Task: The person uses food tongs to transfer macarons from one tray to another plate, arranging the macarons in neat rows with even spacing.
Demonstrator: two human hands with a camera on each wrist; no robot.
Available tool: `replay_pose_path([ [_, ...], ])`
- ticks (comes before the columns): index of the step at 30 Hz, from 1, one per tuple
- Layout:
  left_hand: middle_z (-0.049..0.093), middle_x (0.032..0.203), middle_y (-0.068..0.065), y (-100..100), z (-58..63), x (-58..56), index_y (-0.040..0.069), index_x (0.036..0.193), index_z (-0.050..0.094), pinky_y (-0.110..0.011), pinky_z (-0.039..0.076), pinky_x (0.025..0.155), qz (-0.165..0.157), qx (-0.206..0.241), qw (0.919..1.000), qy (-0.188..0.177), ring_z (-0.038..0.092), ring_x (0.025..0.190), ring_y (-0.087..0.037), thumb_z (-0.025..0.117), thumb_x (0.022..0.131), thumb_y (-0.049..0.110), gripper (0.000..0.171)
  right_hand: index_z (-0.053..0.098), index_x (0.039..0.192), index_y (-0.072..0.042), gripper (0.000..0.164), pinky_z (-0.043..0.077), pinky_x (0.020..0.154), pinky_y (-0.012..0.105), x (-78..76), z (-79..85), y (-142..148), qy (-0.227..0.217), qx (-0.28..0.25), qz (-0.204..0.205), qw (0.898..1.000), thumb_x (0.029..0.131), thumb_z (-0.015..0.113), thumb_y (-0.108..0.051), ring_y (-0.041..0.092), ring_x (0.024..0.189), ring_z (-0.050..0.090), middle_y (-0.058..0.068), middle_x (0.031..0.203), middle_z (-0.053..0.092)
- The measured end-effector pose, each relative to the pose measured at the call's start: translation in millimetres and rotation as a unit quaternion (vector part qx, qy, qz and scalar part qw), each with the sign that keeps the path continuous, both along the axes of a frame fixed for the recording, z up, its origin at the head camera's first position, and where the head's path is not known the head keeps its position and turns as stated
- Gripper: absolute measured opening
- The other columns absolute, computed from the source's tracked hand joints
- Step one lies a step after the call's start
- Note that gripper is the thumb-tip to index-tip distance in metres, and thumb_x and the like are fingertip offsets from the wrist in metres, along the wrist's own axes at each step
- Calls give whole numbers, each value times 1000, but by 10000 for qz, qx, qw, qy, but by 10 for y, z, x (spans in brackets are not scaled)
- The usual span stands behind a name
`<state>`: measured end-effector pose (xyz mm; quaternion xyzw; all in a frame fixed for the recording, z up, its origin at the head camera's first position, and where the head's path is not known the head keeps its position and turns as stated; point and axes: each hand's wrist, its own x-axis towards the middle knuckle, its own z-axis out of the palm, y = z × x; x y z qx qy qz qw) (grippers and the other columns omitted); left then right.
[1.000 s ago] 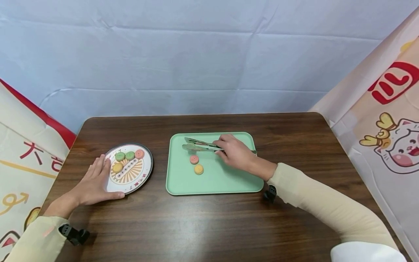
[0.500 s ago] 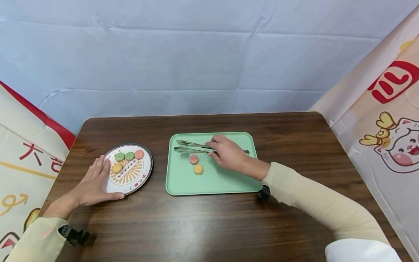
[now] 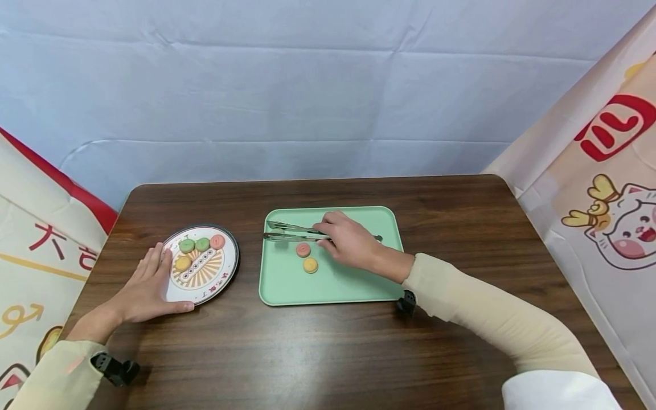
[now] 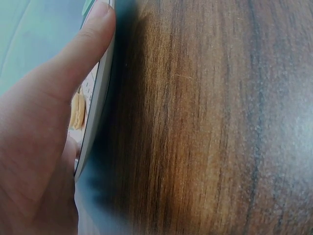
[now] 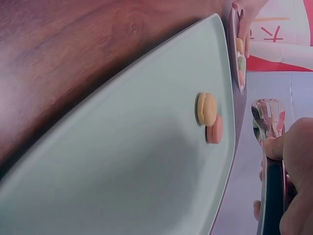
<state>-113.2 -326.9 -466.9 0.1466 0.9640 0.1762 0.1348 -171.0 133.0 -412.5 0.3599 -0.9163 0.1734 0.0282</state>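
Note:
My right hand (image 3: 349,239) grips metal tongs (image 3: 287,237) over the back part of a light green tray (image 3: 348,287). The tips of the tongs are apart, point left and overlap the tray's left rim in the head view. Beneath them on the tray lie a pink macaron (image 3: 303,249) and a yellow macaron (image 3: 310,265), close together. My left hand (image 3: 146,287) rests with straight, spread fingers along the left side of a round white plate (image 3: 207,293), its thumb at the near rim. The plate bears two green macarons (image 3: 195,245), a pink one (image 3: 217,241) and a yellow one (image 3: 183,262).
Both plate and tray stand on a dark wooden table (image 3: 246,347), with a strip of tabletop between them. A pale cloth (image 3: 307,114) hangs behind the table's far edge. Printed cloths (image 3: 610,228) hang at both sides.
My right hand has moved left over the tray with the tongs, whose tips now reach the tray's left rim. My left hand, the plate and the macarons stay where they were.

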Motion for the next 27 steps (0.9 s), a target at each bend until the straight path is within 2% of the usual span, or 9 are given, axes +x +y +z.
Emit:
replay_pose_path([
  [5,-17,164,-31,5,7,7,-13,156,-3,-43,-18,120,32,-53,10000,-25,-16,152,-46,75,77,69,138,69,127,-4,30,48,78,31,15,13,-79,-57,-4,59,10000,100,68,-15,21,99,53,5,101,59],
  [13,-18,164,-32,36,52,0,-13,156,-4,-55,-9,122,45,-112,9999,-110,-15,151,-48,76,77,67,138,72,123,-5,25,49,80,31,28,11,-214,-22,-182,225,9996,102,63,-13,22,101,54,4,98,59],
  [19,-18,163,-32,44,55,-9,-13,156,-4,-55,-9,122,42,-151,9998,-134,-14,151,-49,77,77,66,138,72,121,-4,24,46,76,28,45,17,-293,-131,-284,328,9990,103,62,-17,20,97,51,2,94,56],
  [23,-19,163,-32,42,49,-9,-14,156,-5,-58,-9,121,21,-118,9998,-157,-16,151,-49,75,77,69,139,70,124,-5,26,46,77,28,54,27,-346,-161,-174,391,9990,103,63,-18,20,98,51,3,97,56],
  [27,-19,163,-31,25,31,-8,-13,156,-5,-53,-13,121,52,-97,9998,-141,-17,151,-47,74,76,71,140,69,127,-6,28,47,79,28,65,32,-391,-146,-81,460,9988,102,63,-17,20,100,52,4,99,58],
])
